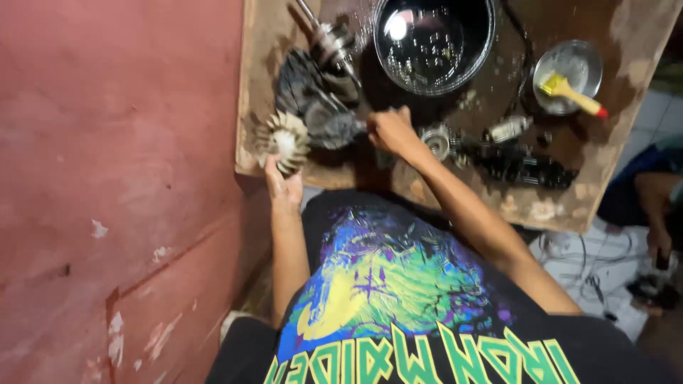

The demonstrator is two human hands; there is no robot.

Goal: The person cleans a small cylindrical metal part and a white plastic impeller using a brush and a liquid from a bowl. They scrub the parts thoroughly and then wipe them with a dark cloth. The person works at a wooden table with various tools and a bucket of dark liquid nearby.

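1. Spreading across the top of the view, the wooden workboard [263,43] carries everything; it is stained, wet and flecked with grime, so the cleaning looks to be well under way, not finished.
2. At the board's far edge sits a large black basin [484,43] of dark liquid with small bits showing in it.
3. Near the left edge lies the dark engine assembly [313,99], with a metal shaft [329,39] running out of it toward the far side; it looks oily and partly taken apart.
4. A black chain-like cluster of parts [523,167] lies loose to the right, seemingly awaiting attention.
5. A small metal bowl [583,60] holds a yellow-handled brush [569,91], lying unused.
6. The pale finned fan wheel [284,141] stands at the board's near left corner; the left hand [284,186] grips it from below, fingers closed on its rim.
7. The right hand [390,131] is curled against the assembly's side; what it holds I cannot tell.
8. A small silvery fitting [435,139] rests just beside that hand.
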